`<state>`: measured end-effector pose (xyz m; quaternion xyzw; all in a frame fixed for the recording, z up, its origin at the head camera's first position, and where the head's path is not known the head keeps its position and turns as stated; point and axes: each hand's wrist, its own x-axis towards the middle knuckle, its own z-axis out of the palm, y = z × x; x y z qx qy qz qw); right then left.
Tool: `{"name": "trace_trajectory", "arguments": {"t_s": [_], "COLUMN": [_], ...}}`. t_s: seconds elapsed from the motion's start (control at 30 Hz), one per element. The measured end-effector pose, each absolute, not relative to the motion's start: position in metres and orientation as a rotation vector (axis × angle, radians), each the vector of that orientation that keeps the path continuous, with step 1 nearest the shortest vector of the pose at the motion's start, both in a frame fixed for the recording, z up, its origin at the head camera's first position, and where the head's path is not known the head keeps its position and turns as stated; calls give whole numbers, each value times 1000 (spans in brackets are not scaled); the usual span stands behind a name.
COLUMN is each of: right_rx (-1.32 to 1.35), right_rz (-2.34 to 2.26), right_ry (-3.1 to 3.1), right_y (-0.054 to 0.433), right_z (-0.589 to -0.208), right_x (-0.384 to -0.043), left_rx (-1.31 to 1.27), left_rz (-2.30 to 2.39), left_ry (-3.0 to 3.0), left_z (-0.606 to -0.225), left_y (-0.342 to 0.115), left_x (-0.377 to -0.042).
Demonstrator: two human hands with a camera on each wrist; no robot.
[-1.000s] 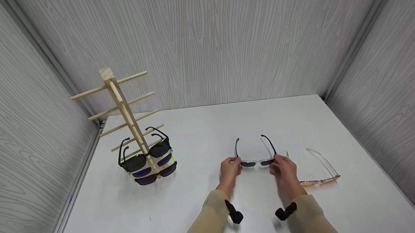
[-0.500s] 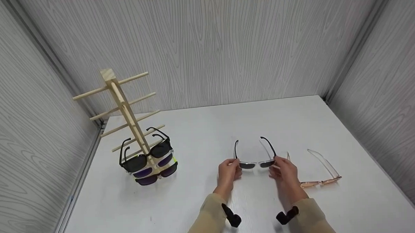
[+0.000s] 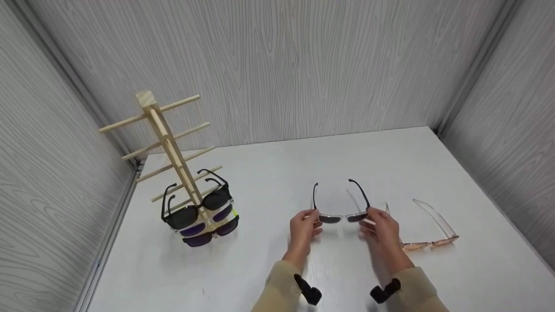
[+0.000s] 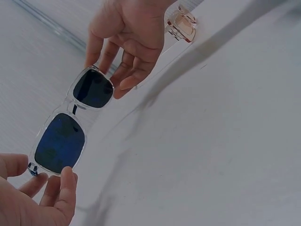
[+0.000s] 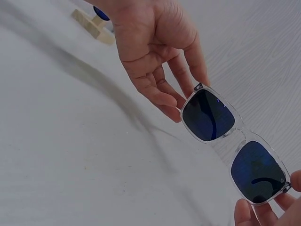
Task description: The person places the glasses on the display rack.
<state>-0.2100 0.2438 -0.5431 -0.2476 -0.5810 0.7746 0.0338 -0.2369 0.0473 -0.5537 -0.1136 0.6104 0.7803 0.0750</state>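
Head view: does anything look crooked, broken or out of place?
Nothing looks plainly damaged. The wooden display rack looks oddly slanted, its top leaning left, perhaps only from perspective. The clear-framed sunglasses between the left hand and right hand look whole; so does what shows of the orange-tinted glasses.

Pink glasses (image 3: 440, 242) partly hidden behind right hand (image 3: 384, 227); wooden stand (image 5: 90, 25) cut by right wrist view's top edge.

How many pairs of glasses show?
5: black pair, purple-lensed clear pair, purple-lensed dark pair on pale wooden rack; dark-lensed clear pair in left hand and right hand; transparent pinkish pair on white table. More may hide.
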Motion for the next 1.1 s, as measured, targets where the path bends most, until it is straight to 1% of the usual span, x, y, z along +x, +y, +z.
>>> {"name": "trace_trajectory", "arguments": {"t_s": [0.33, 0.83, 1.1], "right_rx": [-685, -586, -515], "right_rz": [2303, 2363, 2374], "right_ry": [-1820, -1784, -1785], "right_y": [236, 223, 218], "right_z": [-541, -528, -527], "right_x": [-208, -205, -205], "left_rx": [-334, -267, -246], "left_rz": [2358, 2403, 2411], "left_ry": [1823, 1813, 1850], "left_z": [-556, -549, -542], "left_y": [40, 22, 12], "left_x": [-235, -229, -224]}}
